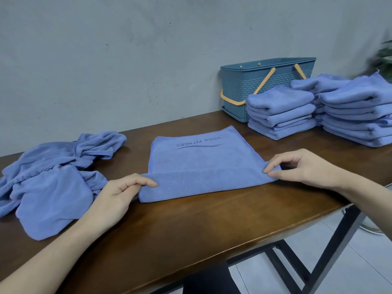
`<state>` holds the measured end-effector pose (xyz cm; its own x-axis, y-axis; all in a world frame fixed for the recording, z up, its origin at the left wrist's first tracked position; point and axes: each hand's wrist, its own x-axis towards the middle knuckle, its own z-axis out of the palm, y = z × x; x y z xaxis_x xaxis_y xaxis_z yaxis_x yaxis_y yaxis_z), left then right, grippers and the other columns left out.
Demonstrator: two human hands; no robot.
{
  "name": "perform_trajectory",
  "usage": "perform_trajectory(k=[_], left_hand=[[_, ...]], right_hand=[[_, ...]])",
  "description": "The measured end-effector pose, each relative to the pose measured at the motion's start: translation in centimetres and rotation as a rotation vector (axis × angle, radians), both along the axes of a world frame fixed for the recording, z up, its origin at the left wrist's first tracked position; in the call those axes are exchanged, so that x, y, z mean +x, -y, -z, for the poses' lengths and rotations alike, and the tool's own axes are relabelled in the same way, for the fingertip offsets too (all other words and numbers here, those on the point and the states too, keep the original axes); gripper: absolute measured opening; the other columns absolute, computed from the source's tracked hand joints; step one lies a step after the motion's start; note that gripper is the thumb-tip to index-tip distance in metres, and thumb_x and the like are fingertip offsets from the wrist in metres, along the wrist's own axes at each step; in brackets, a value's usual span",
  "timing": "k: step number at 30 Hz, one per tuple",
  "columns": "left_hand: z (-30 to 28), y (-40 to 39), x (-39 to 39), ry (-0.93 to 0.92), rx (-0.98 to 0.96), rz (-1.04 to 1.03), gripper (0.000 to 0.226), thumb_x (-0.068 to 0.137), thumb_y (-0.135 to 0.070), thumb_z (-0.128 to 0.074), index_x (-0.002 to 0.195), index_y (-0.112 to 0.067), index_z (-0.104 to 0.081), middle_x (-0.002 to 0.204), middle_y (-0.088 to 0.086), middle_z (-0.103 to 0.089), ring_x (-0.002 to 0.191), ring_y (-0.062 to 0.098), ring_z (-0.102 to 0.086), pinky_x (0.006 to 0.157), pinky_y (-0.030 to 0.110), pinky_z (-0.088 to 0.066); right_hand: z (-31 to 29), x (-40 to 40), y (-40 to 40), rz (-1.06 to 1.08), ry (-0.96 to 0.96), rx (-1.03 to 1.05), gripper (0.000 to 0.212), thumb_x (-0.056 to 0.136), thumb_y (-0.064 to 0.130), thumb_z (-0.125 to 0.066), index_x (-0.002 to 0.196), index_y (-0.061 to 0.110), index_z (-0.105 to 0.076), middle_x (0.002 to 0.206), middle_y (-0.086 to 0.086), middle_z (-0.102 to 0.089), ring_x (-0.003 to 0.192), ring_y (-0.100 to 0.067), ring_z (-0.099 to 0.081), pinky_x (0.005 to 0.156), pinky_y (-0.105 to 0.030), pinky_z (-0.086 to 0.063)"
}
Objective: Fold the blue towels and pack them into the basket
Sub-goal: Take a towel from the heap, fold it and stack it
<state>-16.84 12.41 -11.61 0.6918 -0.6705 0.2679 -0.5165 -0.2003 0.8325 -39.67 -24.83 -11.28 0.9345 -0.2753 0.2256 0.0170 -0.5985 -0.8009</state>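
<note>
Towel being folded (203,166): flat at table centre, near edge turned over, "YOGA FITNESS" print facing up.
Left hand (115,195): pinches the fold's left corner.
Right hand (301,166): pinches the right corner.
Unfolded towels (53,177): heaped at left.
Folded stacks (280,112): far right.
Basket (261,85): blue, orange-handled, against the wall behind the stacks.
Table (191,230): dark wood.

One legible marking: "YOGA FITNESS", printed dark above a curved swoosh, reading upside down on the flat blue towel (199,158).
</note>
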Motion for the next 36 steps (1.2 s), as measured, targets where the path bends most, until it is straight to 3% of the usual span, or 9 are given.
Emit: perform_trajectory(k=[2, 5, 8, 12, 18, 22, 27, 32, 36], left_hand=[[-0.3, 0.1, -0.3, -0.044, -0.009, -0.010, 0.052, 0.104, -0.002, -0.046, 0.097, -0.043, -0.078, 0.096, -0.022, -0.069, 0.082, -0.003, -0.058, 0.081, 0.016, -0.043], [-0.7, 0.1, -0.5, 0.042, 0.036, -0.019, 0.046, 0.101, -0.013, -0.055, 0.113, -0.054, -0.070, 0.116, -0.009, -0.068, 0.095, 0.005, -0.053, 0.087, 0.020, -0.040], [-0.9, 0.7, -0.9, 0.060, -0.011, -0.027, 0.046, 0.096, -0.016, -0.065, 0.118, -0.056, -0.067, 0.108, 0.009, -0.059, 0.081, -0.005, -0.047, 0.074, 0.003, -0.037], [-0.6, 1.8, -1.0, 0.074, -0.062, -0.031, 0.049, 0.095, -0.008, -0.064, 0.124, -0.049, -0.065, 0.084, -0.015, -0.049, 0.062, 0.001, -0.040, 0.061, 0.007, -0.034], [-0.6, 3.1, 2.0, 0.105, -0.012, -0.117, 0.052, 0.096, -0.011, -0.063, 0.124, -0.055, -0.061, 0.111, 0.000, -0.060, 0.101, 0.031, -0.056, 0.092, 0.036, -0.045], [-1.6, 5.7, 5.3, 0.238, 0.118, -0.213, 0.052, 0.098, -0.006, -0.056, 0.138, -0.040, -0.054, 0.120, 0.004, -0.058, 0.102, 0.019, -0.055, 0.080, 0.003, -0.035], [-2.5, 8.6, 9.0, 0.335, 0.209, -0.255, 0.053, 0.099, -0.005, -0.048, 0.147, -0.027, -0.049, 0.121, -0.006, -0.053, 0.092, 0.002, -0.050, 0.075, -0.003, -0.032], [-0.7, 9.2, 10.5, 0.450, 0.307, -0.249, 0.044, 0.099, -0.007, -0.047, 0.136, -0.027, -0.062, 0.101, -0.009, -0.047, 0.081, 0.007, -0.049, 0.073, 0.019, -0.033], [0.9, 9.0, 10.6, 0.423, 0.288, -0.284, 0.035, 0.101, -0.008, -0.049, 0.124, -0.023, -0.071, 0.107, -0.009, -0.050, 0.091, 0.010, -0.054, 0.074, 0.013, -0.033]], right_hand=[[-0.1, 0.1, 0.1, 0.030, 0.051, 0.033, 0.046, 0.067, 0.069, -0.078, 0.091, 0.030, -0.081, 0.088, -0.028, -0.066, 0.072, -0.023, -0.048, 0.073, -0.041, -0.035], [-0.4, 0.6, -0.1, 0.106, 0.119, 0.093, 0.005, 0.084, 0.032, -0.076, 0.086, 0.030, -0.079, 0.075, -0.022, -0.057, 0.073, -0.021, -0.041, 0.075, -0.038, -0.028], [-0.2, 1.2, -0.1, 0.118, 0.154, 0.137, 0.018, 0.096, 0.014, -0.065, 0.087, 0.029, -0.070, 0.077, -0.012, -0.045, 0.071, -0.022, -0.036, 0.068, -0.034, -0.029], [0.2, 2.8, -0.6, 0.162, 0.178, 0.271, 0.019, 0.102, 0.014, -0.057, 0.088, 0.026, -0.063, 0.084, -0.008, -0.047, 0.077, -0.025, -0.038, 0.073, -0.039, -0.032], [-1.0, 6.6, -1.2, 0.287, 0.155, 0.128, 0.029, 0.102, 0.011, -0.051, 0.090, 0.027, -0.072, 0.095, 0.026, -0.070, 0.095, 0.009, -0.058, 0.088, -0.015, -0.039], [-2.8, 10.8, -0.3, 0.347, 0.124, 0.001, 0.034, 0.103, 0.010, -0.045, 0.102, 0.032, -0.071, 0.097, 0.027, -0.063, 0.090, 0.018, -0.054, 0.070, -0.001, -0.035], [-3.9, 15.8, 1.4, 0.362, 0.026, -0.171, 0.032, 0.097, 0.012, -0.052, 0.120, 0.026, -0.069, 0.095, 0.018, -0.063, 0.072, 0.014, -0.057, 0.053, -0.003, -0.036], [-2.1, 19.1, 3.1, 0.337, -0.093, -0.356, 0.037, 0.093, 0.010, -0.053, 0.122, 0.027, -0.068, 0.135, 0.007, -0.062, 0.120, -0.010, -0.057, 0.087, -0.018, -0.037], [0.0, 18.8, 3.5, 0.312, -0.155, -0.424, 0.033, 0.094, 0.016, -0.054, 0.112, 0.041, -0.067, 0.131, 0.010, -0.061, 0.119, -0.014, -0.057, 0.098, -0.038, -0.048]])
